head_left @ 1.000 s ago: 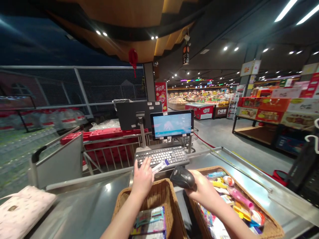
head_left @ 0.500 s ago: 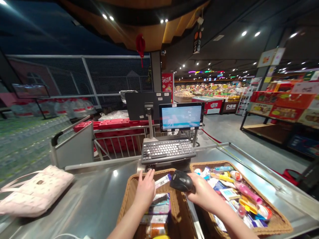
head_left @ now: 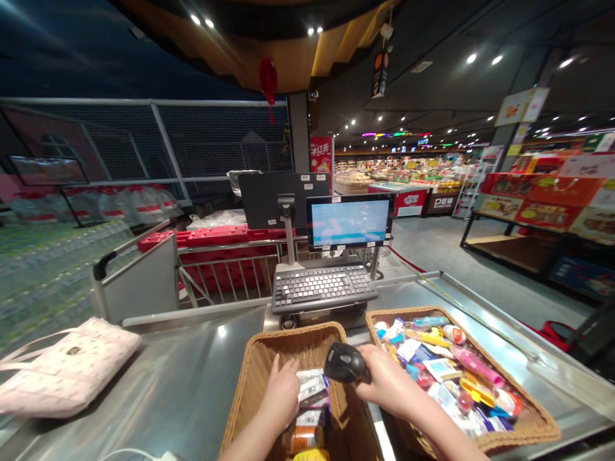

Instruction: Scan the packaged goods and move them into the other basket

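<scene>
My right hand (head_left: 385, 379) is wrapped round a black barcode scanner (head_left: 344, 362), whose head points left over the left wicker basket (head_left: 294, 335). Inside that basket, my left hand (head_left: 282, 392) reaches down with its fingers stretched out, beside several small packets (head_left: 312, 388) in white and purple wrappers. Nothing shows in the left hand, though its fingertips are partly hidden. An orange-brown jar (head_left: 305, 439) lies nearer to me in the same basket. To the right, a second wicker basket (head_left: 537, 419) holds a heap of colourful sweets and small toys, with a pink tube (head_left: 473, 366) among them.
Beyond the baskets stand a black keyboard (head_left: 327, 285) and a lit screen (head_left: 350, 221). A pale pink bag (head_left: 72, 368) lies on the metal counter (head_left: 192, 371) at left. A white cable (head_left: 127, 452) runs along the near edge.
The white and purple packet by my left hand has gone down into the left basket. My left hand has lowered with it, and the scanner has dipped slightly.
</scene>
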The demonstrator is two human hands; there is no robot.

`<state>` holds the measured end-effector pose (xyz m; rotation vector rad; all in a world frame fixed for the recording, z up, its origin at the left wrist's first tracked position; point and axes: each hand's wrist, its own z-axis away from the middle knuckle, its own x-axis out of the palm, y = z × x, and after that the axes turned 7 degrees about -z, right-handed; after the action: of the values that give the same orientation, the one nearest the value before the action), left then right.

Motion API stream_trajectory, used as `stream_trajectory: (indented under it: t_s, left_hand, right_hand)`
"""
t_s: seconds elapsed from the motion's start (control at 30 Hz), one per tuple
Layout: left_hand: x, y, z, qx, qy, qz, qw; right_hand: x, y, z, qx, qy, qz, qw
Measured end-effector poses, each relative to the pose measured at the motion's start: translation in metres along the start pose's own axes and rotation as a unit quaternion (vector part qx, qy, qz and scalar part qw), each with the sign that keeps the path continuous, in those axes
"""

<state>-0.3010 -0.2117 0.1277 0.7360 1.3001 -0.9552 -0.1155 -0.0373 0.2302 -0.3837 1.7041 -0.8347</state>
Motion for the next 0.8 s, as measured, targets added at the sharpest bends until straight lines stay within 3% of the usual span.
stream_trajectory:
  t_s: [0.23, 0.37, 0.47, 0.6, 0.8]
  left_hand:
    - [0.016, 0.003, 0.003, -0.021, -0.045, 0.02, 0.999]
    - [0.01, 0.006, 0.002, -0.019, -0.058, 0.023, 0.998]
    - [-0.012, 0.015, -0.007, 0.01, 0.012, 0.047, 0.999]
    - [-0.049, 0.042, -0.035, 0.053, 0.124, 0.072, 0.988]
    - [-0.074, 0.103, -0.098, 0.096, 0.192, 0.084, 0.973]
  right_hand:
    - [0.011, 0.007, 0.001, 0.028, -0.023, 0.005, 0.999]
    - [0.013, 0.013, 0.004, 0.043, -0.028, -0.005, 0.999]
    - [0.005, 0.018, 0.007, 0.051, -0.012, -0.01, 0.999]
    - [-0.02, 0.028, 0.015, 0.042, 0.024, -0.022, 0.999]
    - [-0.074, 0.051, 0.033, 0.052, 0.112, -0.009, 0.992]
